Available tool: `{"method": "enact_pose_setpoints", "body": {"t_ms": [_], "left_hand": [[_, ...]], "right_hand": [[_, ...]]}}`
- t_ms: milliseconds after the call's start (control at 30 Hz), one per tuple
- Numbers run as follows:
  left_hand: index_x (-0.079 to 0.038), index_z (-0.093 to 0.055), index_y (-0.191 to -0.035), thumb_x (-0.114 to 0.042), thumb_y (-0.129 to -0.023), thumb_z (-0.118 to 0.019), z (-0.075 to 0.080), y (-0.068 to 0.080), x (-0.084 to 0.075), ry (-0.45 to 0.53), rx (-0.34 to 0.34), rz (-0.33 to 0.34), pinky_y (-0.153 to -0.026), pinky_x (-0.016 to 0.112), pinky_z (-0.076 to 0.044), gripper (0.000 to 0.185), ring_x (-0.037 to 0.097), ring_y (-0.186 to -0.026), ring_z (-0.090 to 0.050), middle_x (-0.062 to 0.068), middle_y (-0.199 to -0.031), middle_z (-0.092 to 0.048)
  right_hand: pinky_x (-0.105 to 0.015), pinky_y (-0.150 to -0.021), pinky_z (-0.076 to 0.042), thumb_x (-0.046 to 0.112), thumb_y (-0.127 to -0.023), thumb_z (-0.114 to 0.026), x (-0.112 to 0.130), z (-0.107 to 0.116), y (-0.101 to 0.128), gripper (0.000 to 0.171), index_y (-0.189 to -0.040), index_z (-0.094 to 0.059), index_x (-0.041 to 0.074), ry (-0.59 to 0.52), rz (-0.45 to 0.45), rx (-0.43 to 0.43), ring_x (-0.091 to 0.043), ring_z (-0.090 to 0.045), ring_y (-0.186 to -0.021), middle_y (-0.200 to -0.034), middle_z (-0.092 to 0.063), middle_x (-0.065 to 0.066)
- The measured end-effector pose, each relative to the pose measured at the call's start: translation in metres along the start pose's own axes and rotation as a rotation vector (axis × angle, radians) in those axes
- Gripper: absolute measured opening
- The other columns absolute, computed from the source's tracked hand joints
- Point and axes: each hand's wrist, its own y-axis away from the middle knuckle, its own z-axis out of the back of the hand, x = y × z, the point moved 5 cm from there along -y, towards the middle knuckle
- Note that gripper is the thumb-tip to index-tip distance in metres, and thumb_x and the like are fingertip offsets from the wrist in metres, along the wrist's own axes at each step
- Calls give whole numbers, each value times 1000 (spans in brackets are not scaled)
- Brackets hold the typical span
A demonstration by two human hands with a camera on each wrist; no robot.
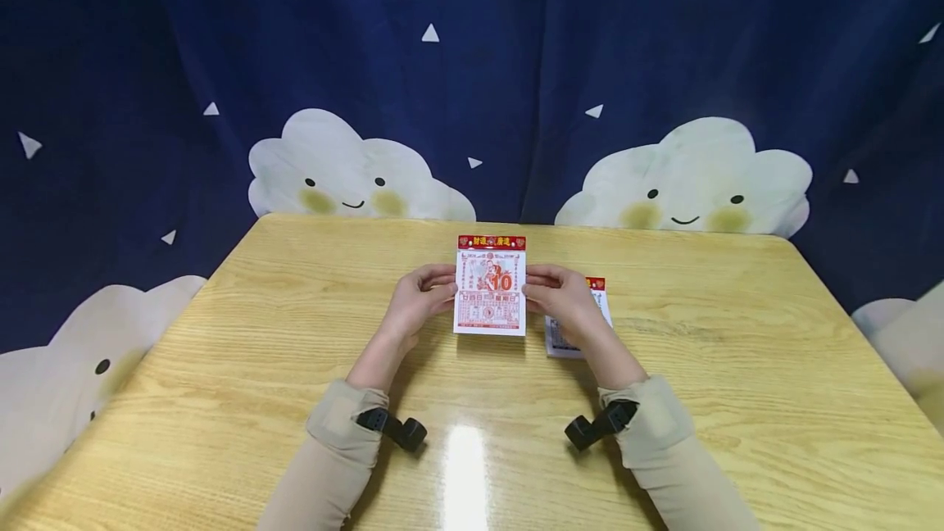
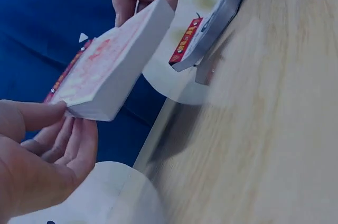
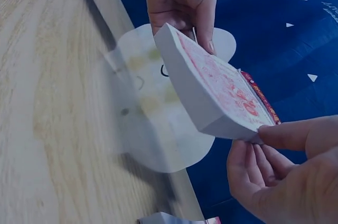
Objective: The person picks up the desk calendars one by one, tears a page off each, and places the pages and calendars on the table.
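A thick tear-off calendar [image 1: 490,293], white with red print, a large 10 and a red and gold top strip, is held up over the table by both hands. My left hand [image 1: 420,301] pinches its left edge, thumb on the front and fingers behind. On the opposite edge my right hand [image 1: 564,297] pinches it the same way. The wrist views show the block's thick white page edges, with air between it and the tabletop. A second calendar [image 1: 562,341], with dark print and a red top strip, lies on the table, partly hidden under the right hand and forearm.
The light wooden table [image 1: 258,334] spreads out on both sides of the arms. Behind it hangs a dark blue curtain [image 1: 479,64] with smiling clouds and white triangles. Black straps with small devices [image 1: 401,431] sit on both wrists.
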Motion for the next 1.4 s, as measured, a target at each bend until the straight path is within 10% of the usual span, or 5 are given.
{"method": "enact_pose_setpoints", "body": {"t_ms": [867,1400], "left_hand": [[-6,-25,-141,1,-95,-34,-33,-5,-15,447,331,-13,-72,27,-50,48,11,-82,-61,0,-95,-62],[-6,-24,-142,-3,-97,-32,-38,-5,-9,472,377,20,-69,27,-52,46,12,-81,-60,0,-93,-64]], "right_hand": [[-18,-73,-52,2,-88,-55,33,20,10,43,-129,-46,-5,-143,172,-44,-5,-58,-82,-101,-55,-2],[-19,-75,-52,3,-88,-54,29,25,13,40,-128,-49,-3,-78,228,-90,-7,-57,-86,-108,-55,-10]]}}
